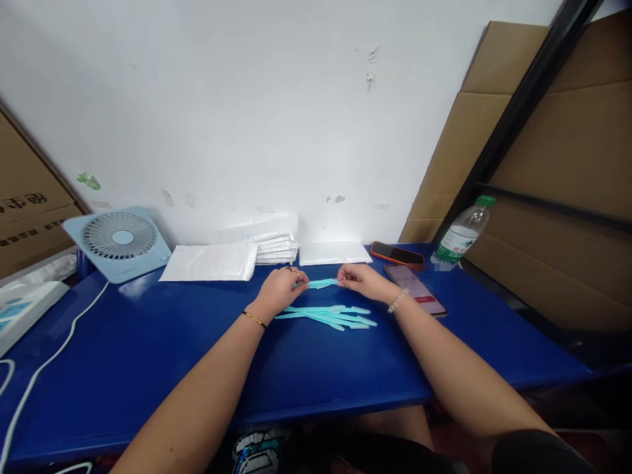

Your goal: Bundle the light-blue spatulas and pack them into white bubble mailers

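Observation:
Held level between both hands above the blue table (197,368) are slim turquoise eyebrow razors (322,284); how many cannot be made out. My left hand (284,288) is closed on their left end, with its fingers partly hiding it. At the right end, my right hand (363,282) pinches the tips between thumb and fingers. Just below the hands, several more turquoise eyebrow razors (330,317) lie in a loose fan on the table, their wider, paler ends pointing right. Neither hand touches that pile.
White padded mailers (210,261) lie along the wall, with another white packet (336,253) beside them. A blue fan (123,240) stands left. To the right are an orange-edged phone (397,252), a lit phone (419,289) and a water bottle (461,234).

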Demonstrator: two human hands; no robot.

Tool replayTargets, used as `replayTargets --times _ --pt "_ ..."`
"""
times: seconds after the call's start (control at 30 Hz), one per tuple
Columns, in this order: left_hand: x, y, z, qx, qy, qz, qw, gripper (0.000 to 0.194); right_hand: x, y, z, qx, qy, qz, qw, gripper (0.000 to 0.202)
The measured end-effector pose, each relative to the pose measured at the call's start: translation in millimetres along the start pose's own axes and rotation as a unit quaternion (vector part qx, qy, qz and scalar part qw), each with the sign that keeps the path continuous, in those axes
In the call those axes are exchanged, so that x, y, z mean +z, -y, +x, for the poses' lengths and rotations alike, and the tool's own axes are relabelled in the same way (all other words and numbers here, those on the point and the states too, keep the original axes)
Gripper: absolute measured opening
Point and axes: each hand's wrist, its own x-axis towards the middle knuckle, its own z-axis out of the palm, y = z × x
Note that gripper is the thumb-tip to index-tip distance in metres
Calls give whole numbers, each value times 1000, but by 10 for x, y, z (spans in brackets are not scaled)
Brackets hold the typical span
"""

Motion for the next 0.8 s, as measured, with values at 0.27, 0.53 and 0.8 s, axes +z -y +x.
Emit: replayTargets --times 0.27,0.53,0.8 --pt "28 195 -30 -48 25 -4 999 21 -85 -156 -5 41 -8 -67 997 16" --pt "75 206 -43 -44 9 -28 999 27 -14 214 -84 -53 96 -68 992 28" --pt "-7 -68 -76 31 78 -140 987 36 68 208 -60 -33 71 -35 996 29"
